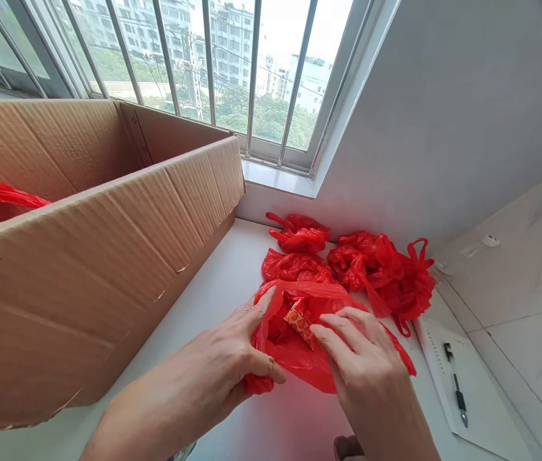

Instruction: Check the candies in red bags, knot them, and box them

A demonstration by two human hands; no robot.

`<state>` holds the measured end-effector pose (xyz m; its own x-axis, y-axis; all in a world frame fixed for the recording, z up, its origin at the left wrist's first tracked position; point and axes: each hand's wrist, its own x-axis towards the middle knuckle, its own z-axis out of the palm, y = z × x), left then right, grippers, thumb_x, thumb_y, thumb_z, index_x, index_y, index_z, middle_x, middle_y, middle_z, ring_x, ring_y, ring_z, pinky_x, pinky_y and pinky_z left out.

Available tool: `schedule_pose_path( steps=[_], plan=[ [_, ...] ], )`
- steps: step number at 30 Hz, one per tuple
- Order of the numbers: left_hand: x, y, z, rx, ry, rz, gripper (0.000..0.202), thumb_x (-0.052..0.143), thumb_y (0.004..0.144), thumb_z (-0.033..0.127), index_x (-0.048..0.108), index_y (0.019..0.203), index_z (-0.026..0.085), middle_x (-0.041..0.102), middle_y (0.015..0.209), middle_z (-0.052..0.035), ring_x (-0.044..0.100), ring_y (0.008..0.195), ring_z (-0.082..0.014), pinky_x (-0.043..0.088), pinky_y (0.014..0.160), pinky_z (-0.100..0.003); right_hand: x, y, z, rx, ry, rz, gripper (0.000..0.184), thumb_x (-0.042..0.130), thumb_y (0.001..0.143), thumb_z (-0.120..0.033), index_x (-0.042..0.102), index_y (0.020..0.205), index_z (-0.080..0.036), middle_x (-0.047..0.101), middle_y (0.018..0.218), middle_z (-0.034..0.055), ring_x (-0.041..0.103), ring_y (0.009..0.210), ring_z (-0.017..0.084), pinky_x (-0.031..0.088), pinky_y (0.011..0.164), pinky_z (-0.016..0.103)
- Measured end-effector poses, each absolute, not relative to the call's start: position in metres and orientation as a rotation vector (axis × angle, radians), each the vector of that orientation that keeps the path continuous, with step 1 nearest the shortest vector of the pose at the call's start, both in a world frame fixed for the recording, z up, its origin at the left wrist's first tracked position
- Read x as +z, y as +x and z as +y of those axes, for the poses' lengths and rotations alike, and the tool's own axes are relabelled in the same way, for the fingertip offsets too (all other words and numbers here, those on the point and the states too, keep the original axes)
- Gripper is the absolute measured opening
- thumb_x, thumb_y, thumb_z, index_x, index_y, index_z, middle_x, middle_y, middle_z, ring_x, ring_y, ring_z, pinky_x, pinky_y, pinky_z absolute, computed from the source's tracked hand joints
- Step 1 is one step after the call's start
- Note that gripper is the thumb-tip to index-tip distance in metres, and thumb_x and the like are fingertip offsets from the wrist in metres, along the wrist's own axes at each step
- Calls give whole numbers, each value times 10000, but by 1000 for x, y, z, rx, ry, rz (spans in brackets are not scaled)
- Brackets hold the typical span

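Observation:
A red plastic bag [300, 368] is held with its mouth spread toward me above the white table. Inside it lies a small orange patterned packet [301, 325], with darker red contents beside it that I cannot make out. On the bag's left side, my left hand [237, 352] is closed on the film, thumb and fingers holding the rim. My right hand [364, 349] is bent over the right side of the mouth, gripping the film there. Its fingertips come close to the packet's right edge, and its thumb is hidden.
A large open cardboard box [107, 256] stands at the left, with red plastic [4, 189] inside. Crumpled red bags [379, 262] lie against the wall behind. To the right a black pen [460, 400] rests on a white notebook [473, 371]. A barred window [232, 70] is beyond.

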<state>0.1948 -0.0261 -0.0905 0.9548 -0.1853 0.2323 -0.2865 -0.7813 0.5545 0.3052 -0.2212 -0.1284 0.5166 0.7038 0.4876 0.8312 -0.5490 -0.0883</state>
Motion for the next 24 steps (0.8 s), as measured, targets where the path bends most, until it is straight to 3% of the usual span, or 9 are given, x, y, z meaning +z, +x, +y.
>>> schedule_pose_path(
  steps=[1, 3, 7, 11, 13, 16, 18, 20, 24],
  plan=[
    [-91, 195, -26, 199, 2496, -334, 223, 617, 898, 126, 767, 817, 269, 574, 1336, -13, 534, 1278, -228, 448, 1073, -267, -131, 306, -212, -437, -2454, -1310, 379, 461, 862, 6, 715, 1026, -222, 727, 1027, 73, 598, 1064, 290, 500, 921, 471],
    [-91, 195, -27, 176, 2503, -347, 229, 614, 900, 128, 766, 818, 278, 602, 1283, -16, 542, 1266, -223, 448, 1068, -266, -143, 317, -194, -84, -2544, -1348, 446, 452, 815, 36, 704, 1090, -209, 713, 1047, 90, 608, 1031, 281, 535, 821, 399],
    [-91, 197, -29, 155, 2493, -363, 255, 595, 884, 97, 756, 811, 281, 626, 1223, -17, 584, 1196, -199, 489, 985, -229, -173, 349, -178, 284, -2576, -1186, 635, 540, 750, -8, 553, 1364, -171, 601, 1330, 149, 534, 1232, 314, 440, 1027, 454],
    [-87, 197, -30, 165, 2479, -351, 267, 577, 865, 67, 738, 770, 257, 622, 1237, -22, 597, 1171, -196, 503, 942, -217, -173, 358, -191, 337, -2422, -1066, 515, 452, 860, -94, 549, 1350, -219, 621, 1325, 104, 579, 1190, 242, 428, 1020, 370],
    [-86, 197, -31, 169, 2482, -343, 273, 563, 874, 67, 732, 761, 249, 599, 1288, -25, 592, 1184, -198, 506, 943, -223, -160, 356, -199, 372, -2343, -1093, 497, 484, 833, -112, 572, 1306, -238, 657, 1266, 72, 613, 1111, 222, 453, 940, 324],
    [-92, 194, -29, 183, 2500, -337, 272, 545, 884, 74, 734, 801, 252, 522, 1417, -19, 562, 1248, -208, 508, 964, -233, -141, 354, -205, 549, -2385, -1118, 381, 571, 706, -104, 670, 1056, -219, 726, 932, 20, 644, 809, 186, 442, 696, 263],
    [-102, 191, -27, 209, 2527, -357, 249, 541, 898, 99, 731, 865, 257, 452, 1499, -14, 515, 1317, -222, 502, 998, -245, -134, 353, -203, 657, -2383, -1153, 256, 628, 695, -152, 688, 935, -217, 719, 864, 5, 642, 777, 176, 423, 659, 249],
    [-114, 190, -25, 277, 2556, -411, 244, 529, 917, 116, 720, 944, 267, 393, 1553, -12, 456, 1380, -236, 487, 1040, -270, -135, 352, -197, 622, -2342, -1199, 274, 648, 738, -206, 686, 1008, -234, 726, 963, 9, 656, 884, 191, 449, 729, 251],
    [-131, 194, -19, 398, 2556, -580, 342, 512, 888, 68, 695, 1031, 319, 318, 1603, 37, 389, 1435, -247, 487, 1062, -308, -159, 349, -174, 381, -2396, -1249, 639, 701, 737, -221, 523, 1350, -214, 648, 1263, 89, 586, 1166, 258, 442, 987, 334]
  ],
)
